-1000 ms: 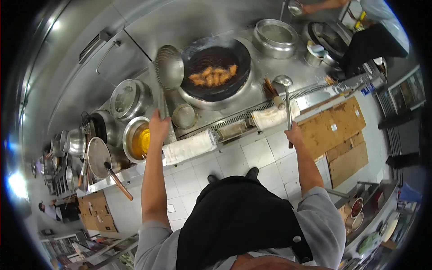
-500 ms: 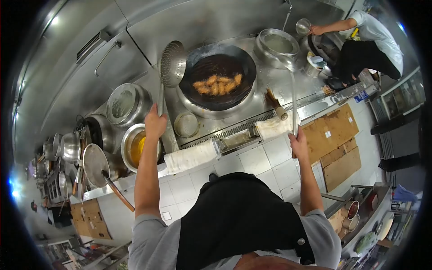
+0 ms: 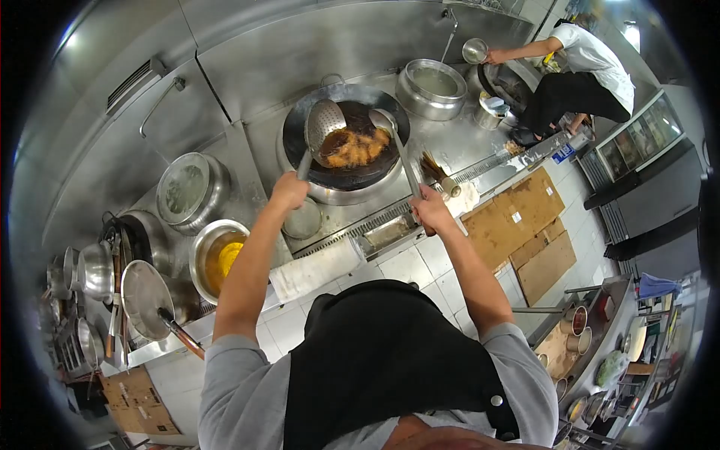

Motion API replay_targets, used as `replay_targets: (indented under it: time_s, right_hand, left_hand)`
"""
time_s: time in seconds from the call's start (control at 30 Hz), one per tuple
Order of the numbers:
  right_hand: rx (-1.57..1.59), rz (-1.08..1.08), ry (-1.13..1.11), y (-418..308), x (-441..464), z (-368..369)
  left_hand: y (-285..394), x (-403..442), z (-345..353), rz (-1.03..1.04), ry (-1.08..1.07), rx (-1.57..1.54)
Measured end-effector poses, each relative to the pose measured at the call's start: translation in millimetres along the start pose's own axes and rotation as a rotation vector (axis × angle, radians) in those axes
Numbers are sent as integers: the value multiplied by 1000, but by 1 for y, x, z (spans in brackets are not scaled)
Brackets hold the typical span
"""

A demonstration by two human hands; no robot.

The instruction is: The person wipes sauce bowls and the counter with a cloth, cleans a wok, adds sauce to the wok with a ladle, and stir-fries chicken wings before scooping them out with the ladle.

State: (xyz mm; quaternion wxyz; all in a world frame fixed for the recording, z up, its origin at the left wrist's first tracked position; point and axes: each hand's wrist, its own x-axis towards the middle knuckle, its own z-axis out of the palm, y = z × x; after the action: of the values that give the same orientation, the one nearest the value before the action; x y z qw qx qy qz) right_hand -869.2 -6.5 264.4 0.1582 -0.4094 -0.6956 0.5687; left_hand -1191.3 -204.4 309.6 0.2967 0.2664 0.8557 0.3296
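Left hand (image 3: 289, 190), closed round skimmer (image 3: 325, 124); right hand (image 3: 433, 210), gripping ladle (image 3: 381, 118); wok (image 3: 367, 97), its browned pieces (image 3: 356, 151) blurred together

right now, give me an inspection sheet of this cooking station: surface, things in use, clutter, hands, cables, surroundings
Surface: steel counter, reflective
Things in use: browned food pieces in the wok; strainer and ladle reach over it
Clutter: brush lying right of the wok; white cloth along the front edge
Hands: left hand fingers closed around strainer handle; right hand fingers closed around ladle handle
Cables: nothing seen
Surroundings: cardboard on floor; another person at far right
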Motion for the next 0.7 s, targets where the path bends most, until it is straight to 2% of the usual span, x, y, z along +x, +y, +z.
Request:
replay_targets:
  time_s: [0.03, 0.13, 0.17, 0.23, 0.37, 0.53, 0.67, 0.7]
  right_hand:
    - [3, 3, 4, -2, -3, 4]
    - [118, 95, -10, -9, -23, 15]
    - [106, 99, -14, -7, -25, 21]
    - [298, 131, -19, -9, -29, 34]
    - [328, 168, -51, -29, -47, 52]
    - [86, 29, -93, -64, -50, 25]
    - [49, -58, -76, -112, -53, -5]
    - [136, -68, -120, -124, -50, -13]
  left_hand:
    - [-1, 6, 5, 2, -4, 3]
    - [-7, 18, 36, 12, -73, -368]
    - [-4, 18, 44, 5, -74, -379]
    - [4, 16, 55, -36, -268, -535]
    - [21, 1, 72, -145, -302, -774]
    - [-4, -3, 81, -187, -346, -956]
    - [-20, -17, 85, -141, -384, -1085]
    - [-21, -20, 86, -131, -390, -1110]
